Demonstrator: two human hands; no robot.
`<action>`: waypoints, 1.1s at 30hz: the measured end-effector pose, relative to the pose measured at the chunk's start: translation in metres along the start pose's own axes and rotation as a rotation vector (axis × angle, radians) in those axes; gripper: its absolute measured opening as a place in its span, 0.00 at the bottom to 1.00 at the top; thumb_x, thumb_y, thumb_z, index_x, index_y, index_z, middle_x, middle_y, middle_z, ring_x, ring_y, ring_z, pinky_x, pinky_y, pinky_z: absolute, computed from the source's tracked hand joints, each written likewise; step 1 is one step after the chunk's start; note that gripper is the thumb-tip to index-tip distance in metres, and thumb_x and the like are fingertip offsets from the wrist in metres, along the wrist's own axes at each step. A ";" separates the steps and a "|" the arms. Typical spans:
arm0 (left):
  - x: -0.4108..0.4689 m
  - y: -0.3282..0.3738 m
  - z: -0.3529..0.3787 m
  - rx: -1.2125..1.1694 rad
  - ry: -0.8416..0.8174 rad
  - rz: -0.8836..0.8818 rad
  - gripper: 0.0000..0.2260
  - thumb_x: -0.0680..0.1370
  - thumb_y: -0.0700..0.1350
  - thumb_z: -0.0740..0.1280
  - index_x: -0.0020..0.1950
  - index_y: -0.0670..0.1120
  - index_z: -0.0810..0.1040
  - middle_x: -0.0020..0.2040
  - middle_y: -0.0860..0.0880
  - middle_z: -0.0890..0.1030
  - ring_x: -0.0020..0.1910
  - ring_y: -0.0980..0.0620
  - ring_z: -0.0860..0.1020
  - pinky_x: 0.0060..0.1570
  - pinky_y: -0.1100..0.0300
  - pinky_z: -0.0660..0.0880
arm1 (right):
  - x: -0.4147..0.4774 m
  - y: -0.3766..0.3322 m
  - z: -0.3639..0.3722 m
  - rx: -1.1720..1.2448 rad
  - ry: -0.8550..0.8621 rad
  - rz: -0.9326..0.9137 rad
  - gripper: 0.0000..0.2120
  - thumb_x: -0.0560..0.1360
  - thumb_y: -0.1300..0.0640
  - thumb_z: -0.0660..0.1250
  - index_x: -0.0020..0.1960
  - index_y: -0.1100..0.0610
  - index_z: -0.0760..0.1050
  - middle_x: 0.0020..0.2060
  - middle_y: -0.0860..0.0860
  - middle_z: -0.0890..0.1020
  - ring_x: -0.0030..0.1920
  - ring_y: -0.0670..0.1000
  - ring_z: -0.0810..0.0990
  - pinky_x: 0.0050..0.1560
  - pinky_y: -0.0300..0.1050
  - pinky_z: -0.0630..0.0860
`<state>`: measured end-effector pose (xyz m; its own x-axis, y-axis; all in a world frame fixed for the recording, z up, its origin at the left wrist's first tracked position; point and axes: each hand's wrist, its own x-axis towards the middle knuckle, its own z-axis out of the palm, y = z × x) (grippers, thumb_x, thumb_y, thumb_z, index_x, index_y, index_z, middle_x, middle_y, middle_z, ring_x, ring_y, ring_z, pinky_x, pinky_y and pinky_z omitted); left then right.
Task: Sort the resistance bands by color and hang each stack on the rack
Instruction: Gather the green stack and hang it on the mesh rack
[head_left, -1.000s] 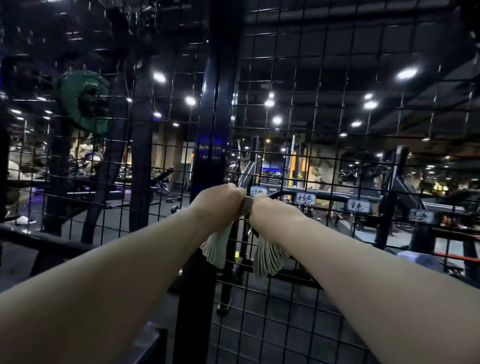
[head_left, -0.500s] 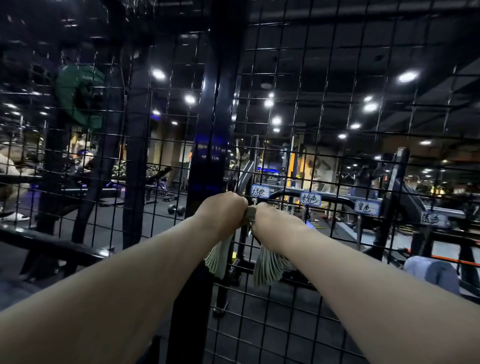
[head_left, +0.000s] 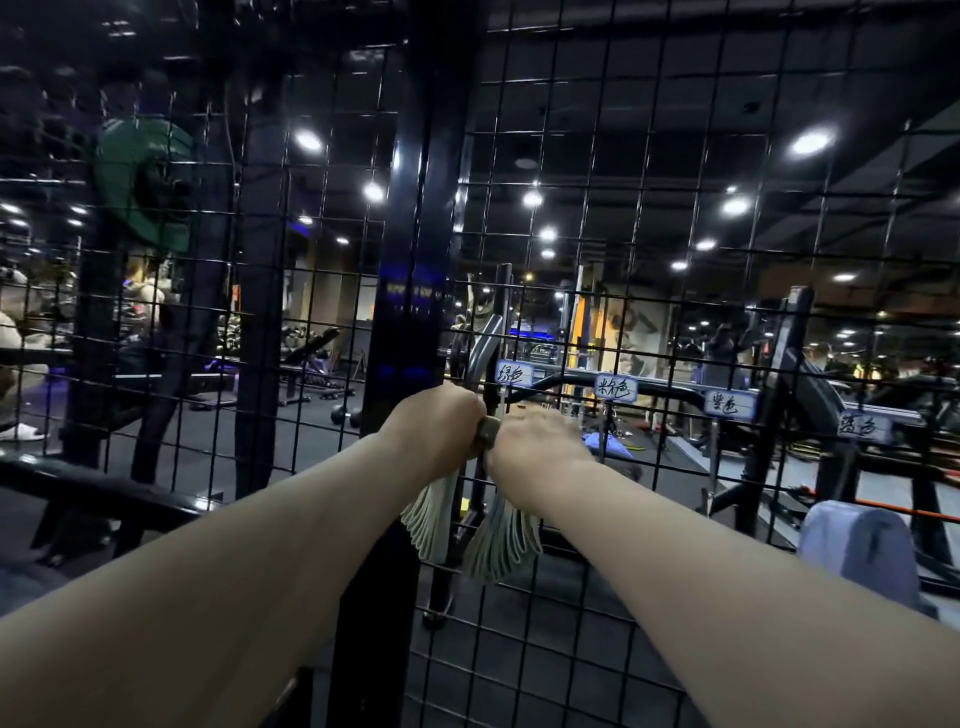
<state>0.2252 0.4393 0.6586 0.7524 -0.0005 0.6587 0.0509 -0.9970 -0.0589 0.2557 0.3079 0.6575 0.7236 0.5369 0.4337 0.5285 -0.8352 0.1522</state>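
At mesh, centre: left hand (head_left: 441, 426) and right hand (head_left: 540, 447) are sitting knuckle to knuckle against the black wire-mesh rack panel (head_left: 649, 519), with both bare forearms reaching in from the near edge.
Left hand: fingers are curling into a fist round the top of the stack of pale grey-green flat resistance bands (head_left: 501, 540), gripping it tight.
Right hand: gripping the same stack just right of the left hand. It is slightly blurred, and the fingers are curling under and out of sight.
Bands: a short stretch is showing in the gap between the two fists. The rest is hanging down in two fanned bundles, one below each hand, in front of the mesh.
Support: the hands are covering whatever is carrying the stack on the mesh, so I cannot tell.
Tags: four white handwritten label tags (head_left: 615, 387) are sitting on the mesh right of the hands, stepping lower towards the right. The leftmost tag (head_left: 514, 373) is hanging just above the hands.
Post: a black upright steel post (head_left: 410, 312) is standing just left of the hands.
Background: a round green weight plate (head_left: 140, 192) is showing far left and high, behind the mesh. A pale blue padded roll (head_left: 862, 551) is lying low on the right.
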 end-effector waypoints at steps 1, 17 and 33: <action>0.000 0.000 0.000 -0.019 -0.002 -0.005 0.04 0.78 0.46 0.69 0.45 0.46 0.79 0.36 0.53 0.72 0.37 0.49 0.74 0.34 0.59 0.70 | -0.001 0.001 0.000 0.097 -0.021 0.005 0.20 0.81 0.52 0.59 0.69 0.62 0.67 0.63 0.60 0.71 0.64 0.61 0.70 0.63 0.54 0.68; -0.007 -0.005 0.016 -0.222 -0.081 -0.026 0.08 0.77 0.44 0.67 0.54 0.44 0.76 0.53 0.47 0.77 0.51 0.44 0.79 0.50 0.46 0.79 | -0.009 -0.004 0.003 0.586 -0.156 0.138 0.13 0.83 0.51 0.58 0.63 0.57 0.66 0.52 0.56 0.78 0.51 0.58 0.80 0.43 0.47 0.72; -0.012 -0.010 0.023 -0.481 -0.106 -0.041 0.04 0.75 0.41 0.68 0.47 0.46 0.74 0.44 0.49 0.80 0.45 0.48 0.80 0.46 0.51 0.77 | -0.018 0.003 0.012 0.650 -0.181 0.073 0.14 0.82 0.48 0.52 0.62 0.57 0.62 0.55 0.60 0.76 0.53 0.61 0.79 0.47 0.55 0.75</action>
<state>0.2308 0.4512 0.6338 0.8198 0.0222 0.5722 -0.2086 -0.9190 0.3345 0.2498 0.2974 0.6394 0.8007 0.5403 0.2586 0.5938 -0.6590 -0.4618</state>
